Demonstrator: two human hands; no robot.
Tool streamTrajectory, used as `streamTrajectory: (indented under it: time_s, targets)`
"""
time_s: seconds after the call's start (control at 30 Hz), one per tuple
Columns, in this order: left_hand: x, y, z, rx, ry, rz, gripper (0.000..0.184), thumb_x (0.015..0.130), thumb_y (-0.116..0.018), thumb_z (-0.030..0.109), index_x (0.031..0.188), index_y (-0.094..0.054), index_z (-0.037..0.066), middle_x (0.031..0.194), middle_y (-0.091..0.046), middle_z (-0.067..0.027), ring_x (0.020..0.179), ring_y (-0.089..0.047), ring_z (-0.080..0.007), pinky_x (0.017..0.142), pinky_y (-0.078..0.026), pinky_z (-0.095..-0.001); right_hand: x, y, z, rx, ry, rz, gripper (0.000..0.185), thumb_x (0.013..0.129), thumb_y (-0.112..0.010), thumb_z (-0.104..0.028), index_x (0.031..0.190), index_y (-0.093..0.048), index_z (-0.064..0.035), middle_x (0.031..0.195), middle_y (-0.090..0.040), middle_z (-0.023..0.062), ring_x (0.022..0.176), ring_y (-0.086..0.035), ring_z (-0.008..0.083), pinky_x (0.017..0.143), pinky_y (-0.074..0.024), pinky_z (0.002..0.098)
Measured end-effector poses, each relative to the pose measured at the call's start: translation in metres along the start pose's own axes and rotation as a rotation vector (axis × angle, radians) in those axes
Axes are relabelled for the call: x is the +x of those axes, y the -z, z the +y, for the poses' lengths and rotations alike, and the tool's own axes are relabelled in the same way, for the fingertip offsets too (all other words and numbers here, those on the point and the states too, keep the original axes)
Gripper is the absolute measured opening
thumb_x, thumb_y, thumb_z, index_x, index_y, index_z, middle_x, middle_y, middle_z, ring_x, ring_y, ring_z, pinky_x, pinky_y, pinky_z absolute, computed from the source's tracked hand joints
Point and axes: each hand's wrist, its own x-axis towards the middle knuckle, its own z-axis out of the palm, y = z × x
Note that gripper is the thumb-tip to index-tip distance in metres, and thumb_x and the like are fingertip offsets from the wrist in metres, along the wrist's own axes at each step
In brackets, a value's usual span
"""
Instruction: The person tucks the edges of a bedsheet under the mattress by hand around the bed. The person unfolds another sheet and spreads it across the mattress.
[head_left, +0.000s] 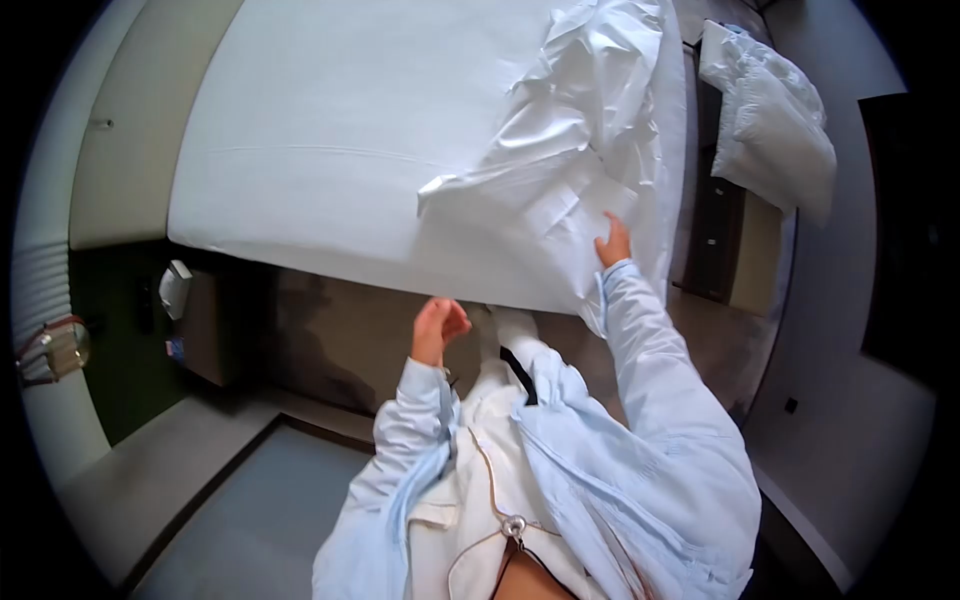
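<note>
A white bed (330, 110) fills the upper middle of the view. On its right part lies a crumpled white sheet (560, 140), bunched toward the far end and hanging over the near right corner. My right hand (614, 241) rests at the sheet near that corner, fingers apart, with no fabric seen between them. My left hand (438, 329) is in front of the bed's near edge, its fingers curled with a gap to the thumb, touching nothing that shows.
A white duvet (775, 125) is heaped on a dark bench (712, 225) at the right. To the left stand a nightstand (215, 330) and a padded headboard (135, 130). A wall lamp (62, 348) is at the far left, a black screen (905, 235) at the far right.
</note>
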Motion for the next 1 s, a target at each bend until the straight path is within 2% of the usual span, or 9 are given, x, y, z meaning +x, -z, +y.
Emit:
streamTrajectory:
  time_s: [0.23,0.33,0.4,0.5,0.63,0.77,0.83,0.87,1.0]
  targets:
    - [0.031,0.015,-0.026,0.120,0.106,0.119,0.017,0.091,-0.050,0.025,0.086,-0.055,0.009,0.076,-0.060,-0.0015,0.068,-0.059,-0.0116,0.066,-0.052,-0.0268,0.087,0.016,0.010,-0.524,-0.360,0.069,0.074,0.066,-0.069,-0.024,0.130,-0.035,-0.0086,0.129,-0.041,0.0170,0.121,-0.037,0.0338,0.102,-0.0275,0.0422]
    - [0.048,0.012,-0.031,0.076,0.087,0.193,0.017,0.091,-0.048,0.026,0.087,-0.054,0.010,0.078,-0.058,-0.0024,0.071,-0.059,-0.0143,0.068,-0.050,-0.0290,0.090,0.015,0.021,-0.533,-0.498,-0.009,0.065,0.068,-0.071,-0.032,0.123,-0.045,-0.0073,0.120,-0.051,0.0181,0.113,-0.046,0.0343,0.096,-0.0355,0.0413]
    - [0.053,0.005,-0.037,0.046,0.112,0.198,0.018,0.091,-0.048,0.025,0.087,-0.055,0.010,0.078,-0.059,-0.0024,0.069,-0.060,-0.0135,0.066,-0.050,-0.0279,0.096,0.016,0.033,-0.324,-0.378,-0.221,0.049,0.072,-0.069,-0.035,0.108,-0.057,-0.0045,0.102,-0.061,0.0193,0.096,-0.056,0.0359,0.083,-0.0441,0.0409]
    - [0.054,-0.007,-0.045,-0.004,0.153,0.178,0.018,0.091,-0.048,0.025,0.088,-0.055,0.009,0.078,-0.060,-0.0026,0.068,-0.060,-0.0129,0.065,-0.050,-0.0268,0.086,0.007,0.002,-0.112,0.027,-0.126,0.032,0.079,-0.064,-0.030,0.095,-0.062,-0.0021,0.088,-0.063,0.0192,0.083,-0.058,0.0371,0.072,-0.0468,0.0405]
    - [0.057,-0.026,-0.020,-0.078,0.119,0.136,0.016,0.090,-0.050,0.025,0.094,-0.053,0.009,0.079,-0.060,-0.0026,0.068,-0.060,-0.0134,0.067,-0.050,-0.0272,0.065,0.037,-0.132,0.129,0.372,-0.060,0.018,0.078,-0.065,-0.014,0.087,-0.059,-0.0002,0.082,-0.060,0.0185,0.075,-0.057,0.0352,0.067,-0.0461,0.0391]
    - [0.059,-0.023,0.040,-0.187,-0.143,0.018,0.041,0.091,-0.042,0.044,0.108,-0.050,0.007,0.087,-0.059,-0.0066,0.075,-0.059,-0.0178,0.070,-0.050,-0.0325,0.060,0.081,-0.284,0.385,0.613,0.028,0.010,0.074,-0.063,-0.007,0.079,-0.057,-0.0013,0.072,-0.053,0.0122,0.068,-0.054,0.0297,0.059,-0.0443,0.0357]
    - [0.043,-0.016,0.097,-0.203,-0.305,0.017,0.060,0.088,-0.036,0.055,0.118,-0.044,0.004,0.097,-0.057,-0.0106,0.086,-0.058,-0.0213,0.077,-0.048,-0.0354,0.031,0.083,-0.363,0.470,1.107,-0.140,0.015,0.063,-0.059,0.002,0.076,-0.052,-0.0020,0.076,-0.050,0.0101,0.071,-0.050,0.0269,0.065,-0.0415,0.0350]
    - [0.030,-0.009,0.120,-0.198,-0.321,0.008,0.060,0.088,-0.036,0.055,0.118,-0.044,0.004,0.097,-0.057,-0.0106,0.086,-0.058,-0.0213,0.077,-0.048,-0.0354,0.013,0.063,-0.391,0.828,1.224,-0.285,0.017,0.063,-0.059,0.001,0.078,-0.052,-0.0021,0.076,-0.049,0.0102,0.073,-0.050,0.0272,0.069,-0.0419,0.0368]
    - [0.001,0.052,0.183,0.024,-0.587,0.042,0.073,0.084,-0.044,0.058,0.125,-0.036,-0.001,0.115,-0.051,-0.0140,0.105,-0.050,-0.0204,0.089,-0.040,-0.0340,-0.030,0.026,-0.464,0.566,1.352,-0.329,0.016,0.068,-0.061,-0.007,0.079,-0.049,-0.0060,0.077,-0.049,0.0071,0.076,-0.052,0.0239,0.074,-0.0422,0.0342]
